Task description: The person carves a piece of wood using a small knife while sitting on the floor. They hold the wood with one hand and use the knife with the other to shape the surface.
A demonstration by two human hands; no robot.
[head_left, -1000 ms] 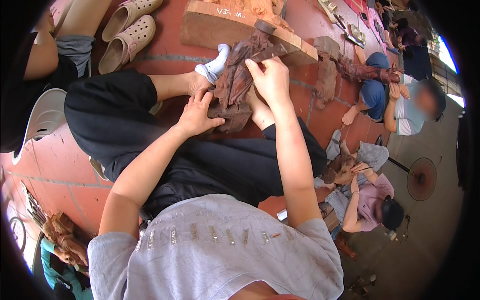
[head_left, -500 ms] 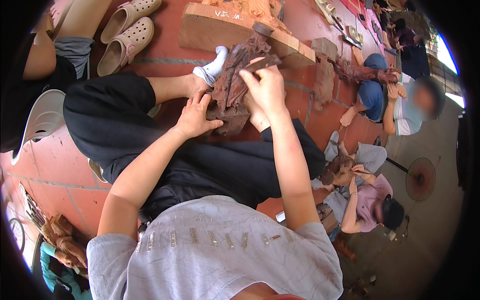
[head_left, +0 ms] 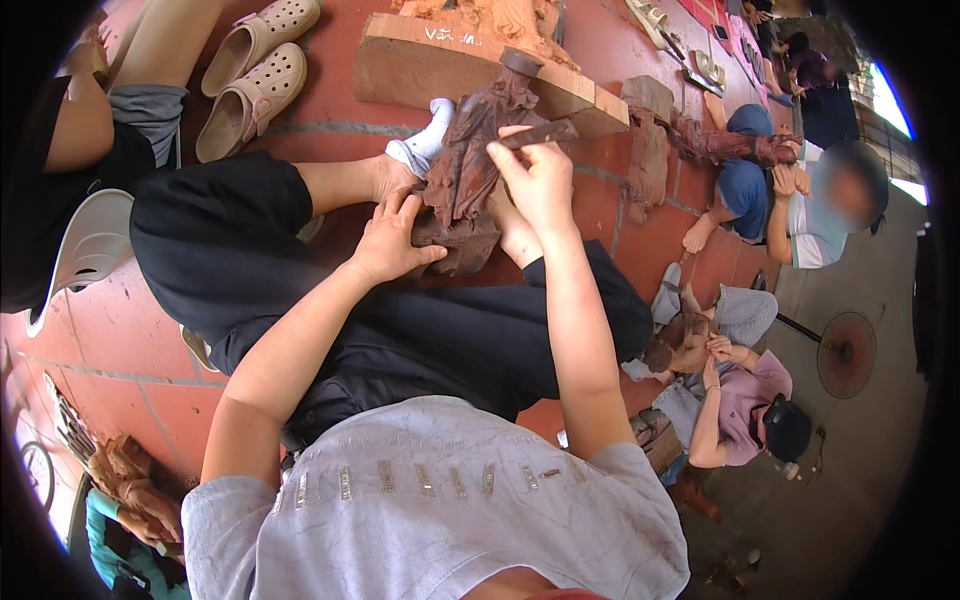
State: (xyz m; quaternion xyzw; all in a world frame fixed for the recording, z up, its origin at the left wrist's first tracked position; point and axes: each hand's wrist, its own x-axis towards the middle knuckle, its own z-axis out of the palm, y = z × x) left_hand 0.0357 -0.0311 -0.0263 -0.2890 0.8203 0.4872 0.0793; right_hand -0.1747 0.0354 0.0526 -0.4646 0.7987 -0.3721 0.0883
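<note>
A dark brown carved wooden statue [head_left: 462,155] leans between my legs, its blocky base [head_left: 465,248] toward me and its top pointing away. My left hand [head_left: 385,240] grips the left side of that base, thumb along the near edge and fingers over the side. In my right hand [head_left: 540,190], a flat dark brown strip [head_left: 542,134] is pinched between thumb and fingers. The strip lies against the right side of the statue's upper body. Whether it is folded sandpaper or a flat tool, I cannot tell.
Beyond the statue stands a lighter carved wood block [head_left: 480,75]. Another brown carving [head_left: 648,150] lies right of it on red tiles. Beige clogs [head_left: 255,95] rest at upper left. Co-workers sit nearby: one in pink [head_left: 755,410] at right, others around. A fan [head_left: 846,352] stands far right.
My right hand has shifted slightly right and down, and the strip has moved along the statue with it. My left hand stays on the base.
</note>
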